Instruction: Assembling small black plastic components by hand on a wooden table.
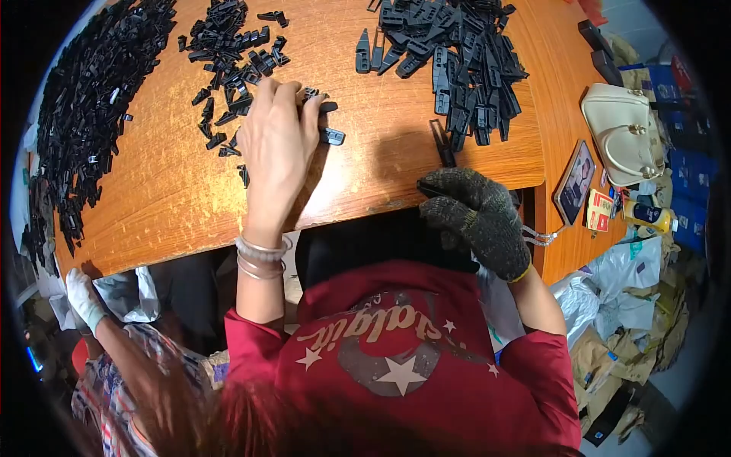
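My bare left hand (276, 141) reaches over the tabletop, fingers curled down at the edge of a pile of small black plastic clips (236, 57). Black pieces show beside its thumb and fingertips, but the fingers hide what they grip. A flat black plastic piece (332, 136) lies by the thumb. At the table's front edge, my right hand (481, 221) wears a dark knitted glove. Its fingers are closed together; what is in them cannot be made out. A long black plastic piece (442, 145) with a frame-like end sticks up just beyond the glove.
Longer flat black parts (464, 61) lie heaped at the back right of the wooden table (365, 99). A large mound of small black parts (91, 99) covers its left side. A phone (575, 183) and cream handbag (620, 133) are right. Another person's white-gloved hand (82, 297) touches the left edge.
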A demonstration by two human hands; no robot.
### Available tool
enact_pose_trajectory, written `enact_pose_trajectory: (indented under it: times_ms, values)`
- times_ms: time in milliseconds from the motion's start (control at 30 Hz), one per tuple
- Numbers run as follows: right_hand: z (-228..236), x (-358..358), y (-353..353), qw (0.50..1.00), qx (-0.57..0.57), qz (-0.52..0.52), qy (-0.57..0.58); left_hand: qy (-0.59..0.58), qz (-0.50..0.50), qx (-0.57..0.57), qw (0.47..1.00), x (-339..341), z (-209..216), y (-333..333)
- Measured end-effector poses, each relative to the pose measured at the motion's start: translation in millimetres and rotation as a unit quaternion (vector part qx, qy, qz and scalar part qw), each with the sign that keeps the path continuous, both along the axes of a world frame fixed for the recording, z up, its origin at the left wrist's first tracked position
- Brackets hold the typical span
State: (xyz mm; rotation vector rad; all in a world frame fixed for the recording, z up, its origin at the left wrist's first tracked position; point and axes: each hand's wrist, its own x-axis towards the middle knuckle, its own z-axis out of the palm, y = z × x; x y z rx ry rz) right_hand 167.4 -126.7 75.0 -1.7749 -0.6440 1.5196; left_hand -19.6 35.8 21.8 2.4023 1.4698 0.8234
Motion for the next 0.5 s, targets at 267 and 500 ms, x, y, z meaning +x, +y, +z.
enact_pose_trajectory:
  times_ms: [267, 500]
  values:
    - [-17, 3, 0, 0.998, 0.043, 0.028, -0.035, -0.117, -0.150, -0.042, 0.981, 17, 4, -30]
    - [-37, 10, 0, 0.941, 0.188, 0.148, -0.240, -0.072, -0.121, -0.076, 0.987, 21, -14, -65]
